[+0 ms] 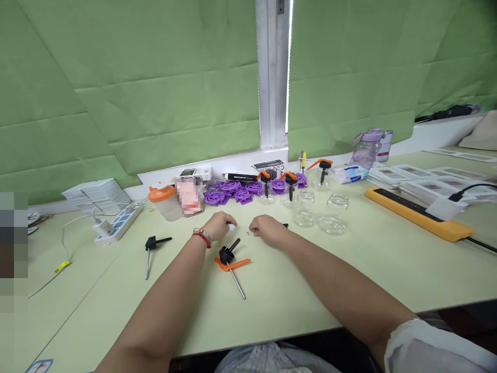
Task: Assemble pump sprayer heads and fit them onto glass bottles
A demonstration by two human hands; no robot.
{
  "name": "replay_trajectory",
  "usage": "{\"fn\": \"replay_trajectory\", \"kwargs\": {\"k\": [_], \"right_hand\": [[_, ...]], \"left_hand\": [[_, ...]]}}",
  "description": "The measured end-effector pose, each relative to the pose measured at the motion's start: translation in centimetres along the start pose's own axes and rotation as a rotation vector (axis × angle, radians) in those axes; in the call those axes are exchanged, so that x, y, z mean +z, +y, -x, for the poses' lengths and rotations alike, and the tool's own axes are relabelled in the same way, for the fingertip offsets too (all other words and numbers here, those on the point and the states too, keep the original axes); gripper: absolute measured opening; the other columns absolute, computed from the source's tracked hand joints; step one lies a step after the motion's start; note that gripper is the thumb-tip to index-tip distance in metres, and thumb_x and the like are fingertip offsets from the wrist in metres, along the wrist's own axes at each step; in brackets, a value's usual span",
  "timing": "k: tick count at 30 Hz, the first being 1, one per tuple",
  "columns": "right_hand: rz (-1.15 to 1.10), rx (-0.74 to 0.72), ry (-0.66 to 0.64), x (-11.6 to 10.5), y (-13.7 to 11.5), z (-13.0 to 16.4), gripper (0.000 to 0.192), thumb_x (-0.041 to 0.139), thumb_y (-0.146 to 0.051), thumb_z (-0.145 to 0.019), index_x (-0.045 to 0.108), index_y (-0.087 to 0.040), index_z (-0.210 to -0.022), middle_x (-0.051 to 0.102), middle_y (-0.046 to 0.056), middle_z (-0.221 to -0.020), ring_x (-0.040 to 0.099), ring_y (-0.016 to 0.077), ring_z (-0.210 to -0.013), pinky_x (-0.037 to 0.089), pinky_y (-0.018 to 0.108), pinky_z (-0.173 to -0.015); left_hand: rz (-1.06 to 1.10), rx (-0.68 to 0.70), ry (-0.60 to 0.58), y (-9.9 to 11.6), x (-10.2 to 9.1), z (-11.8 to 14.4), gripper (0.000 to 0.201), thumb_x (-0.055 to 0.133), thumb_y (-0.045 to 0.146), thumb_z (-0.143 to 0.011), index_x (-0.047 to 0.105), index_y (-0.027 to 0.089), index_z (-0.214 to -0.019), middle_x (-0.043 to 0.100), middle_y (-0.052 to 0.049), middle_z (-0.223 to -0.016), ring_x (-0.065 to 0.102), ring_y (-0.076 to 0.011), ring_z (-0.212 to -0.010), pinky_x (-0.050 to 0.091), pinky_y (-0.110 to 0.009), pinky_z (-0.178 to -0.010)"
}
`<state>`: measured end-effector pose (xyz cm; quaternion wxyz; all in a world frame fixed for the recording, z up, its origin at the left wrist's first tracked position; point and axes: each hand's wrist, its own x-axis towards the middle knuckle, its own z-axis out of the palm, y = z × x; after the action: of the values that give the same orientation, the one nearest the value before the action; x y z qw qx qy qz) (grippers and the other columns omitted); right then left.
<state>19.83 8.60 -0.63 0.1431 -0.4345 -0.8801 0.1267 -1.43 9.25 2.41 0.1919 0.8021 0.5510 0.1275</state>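
Observation:
My left hand (pixel 218 226) is closed, its fingers curled round a small white piece (pixel 232 227) whose kind I cannot make out. My right hand (pixel 268 231) has its fingertips pressed together at the table, right beside tiny metal bits (pixel 248 233); anything inside the pinch is hidden. Just below both hands lies a black mechanism with an orange lever (pixel 223 265) and a metal rod (pixel 237 284). A similar black part with a rod (pixel 151 242), without an orange lever, lies farther left. The tip of something black (pixel 286 225) shows behind my right hand.
Purple plastic parts (pixel 233 192) are heaped at the back. Glass jars (pixel 332 224) and assembled pieces with orange levers (pixel 290 181) stand right of them. An orange-lidded cup (pixel 161 199), a white power strip (pixel 120 225) and a yellow power strip (pixel 415 213) flank the work area.

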Motion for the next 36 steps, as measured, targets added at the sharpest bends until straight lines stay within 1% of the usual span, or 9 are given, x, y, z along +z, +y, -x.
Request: {"fn": "replay_trajectory", "kwargs": {"k": [5, 11, 15, 20, 24, 28, 30, 33, 36], "right_hand": [[0.001, -0.02, 0.031, -0.1, -0.1, 0.0, 0.008, 0.059, -0.012, -0.074, 0.066, -0.016, -0.072, 0.064, 0.006, -0.083, 0.055, 0.0178, -0.079, 0.033, 0.025, -0.068], [-0.009, -0.011, 0.065, 0.2, -0.1, 0.1, 0.019, 0.064, -0.011, -0.073, 0.069, -0.017, -0.09, 0.067, 0.008, -0.093, 0.058, 0.0208, -0.091, 0.036, 0.025, -0.074], [0.007, -0.024, 0.073, 0.2, 0.1, 0.2, 0.025, 0.064, -0.013, -0.074, 0.07, -0.016, -0.098, 0.068, 0.009, -0.098, 0.059, 0.0217, -0.094, 0.039, 0.026, -0.078], [-0.001, -0.018, 0.07, -0.1, 0.0, 0.4, 0.028, 0.064, -0.013, -0.074, 0.07, -0.015, -0.102, 0.067, 0.01, -0.102, 0.059, 0.0226, -0.097, 0.04, 0.027, -0.083], [-0.008, -0.005, 0.083, -0.1, -0.1, 0.5, 0.029, 0.064, -0.012, -0.074, 0.069, -0.014, -0.103, 0.067, 0.01, -0.102, 0.059, 0.0229, -0.099, 0.04, 0.028, -0.085], [-0.031, 0.004, 0.099, -0.1, -0.2, 0.5, 0.029, 0.063, -0.011, -0.074, 0.069, -0.013, -0.103, 0.067, 0.011, -0.103, 0.058, 0.0229, -0.1, 0.04, 0.029, -0.086], [-0.039, 0.008, 0.104, -0.1, -0.3, 0.5, 0.029, 0.064, -0.012, -0.074, 0.069, -0.013, -0.103, 0.067, 0.011, -0.104, 0.058, 0.0232, -0.1, 0.041, 0.03, -0.086], [-0.041, 0.009, 0.111, 0.0, -0.5, 0.5, 0.028, 0.063, -0.012, -0.075, 0.069, -0.013, -0.103, 0.067, 0.011, -0.104, 0.058, 0.0236, -0.1, 0.041, 0.03, -0.086], [-0.04, 0.009, 0.113, 0.2, -0.5, 0.4, 0.028, 0.062, -0.012, -0.076, 0.069, -0.013, -0.103, 0.067, 0.011, -0.104, 0.058, 0.0237, -0.101, 0.041, 0.03, -0.087]], "left_hand": [[-0.114, -0.144, -0.012, -1.5, -1.4, 2.4, 0.03, 0.056, 0.008, -0.061, 0.072, 0.015, -0.086, 0.069, -0.006, -0.083, 0.063, -0.0178, -0.076, 0.048, -0.024, -0.069], [-0.006, -0.211, -0.06, 0.2, 1.1, 1.7, 0.027, 0.06, 0.008, -0.064, 0.069, 0.013, -0.089, 0.07, -0.005, -0.083, 0.063, -0.0131, -0.063, 0.048, -0.02, -0.056], [0.035, -0.193, -0.039, 1.6, 2.2, 0.3, 0.028, 0.062, 0.004, -0.061, 0.071, 0.014, -0.085, 0.07, -0.006, -0.085, 0.064, -0.015, -0.071, 0.049, -0.02, -0.061], [0.062, -0.202, -0.044, 2.5, 2.7, -0.3, 0.022, 0.066, 0.012, -0.062, 0.072, 0.015, -0.083, 0.071, -0.005, -0.08, 0.063, -0.0136, -0.063, 0.048, -0.021, -0.058], [-0.001, -0.249, 0.017, 1.5, 0.8, 0.7, 0.029, 0.063, 0.018, -0.069, 0.068, 0.017, -0.097, 0.07, -0.007, -0.092, 0.064, -0.0135, -0.065, 0.048, -0.021, -0.059], [-0.179, -0.393, 0.13, -1.4, -3.0, 3.3, 0.034, 0.058, 0.031, -0.073, 0.064, 0.014, -0.101, 0.066, -0.016, -0.102, 0.064, -0.0251, -0.088, 0.048, -0.031, -0.071], [-0.245, -0.492, 0.106, -2.8, -4.2, 4.7, 0.031, 0.059, 0.032, -0.071, 0.064, 0.011, -0.093, 0.066, -0.02, -0.094, 0.065, -0.0292, -0.082, 0.049, -0.035, -0.066], [-0.252, -0.56, 0.01, -3.6, -3.9, 5.7, 0.022, 0.057, 0.026, -0.071, 0.064, 0.012, -0.086, 0.067, -0.014, -0.072, 0.064, -0.0232, -0.057, 0.047, -0.031, -0.054], [-0.242, -0.53, 0.001, -3.0, -2.1, 5.0, 0.021, 0.05, 0.021, -0.075, 0.064, 0.014, -0.089, 0.068, -0.011, -0.074, 0.063, -0.0183, -0.053, 0.047, -0.027, -0.053]]}}
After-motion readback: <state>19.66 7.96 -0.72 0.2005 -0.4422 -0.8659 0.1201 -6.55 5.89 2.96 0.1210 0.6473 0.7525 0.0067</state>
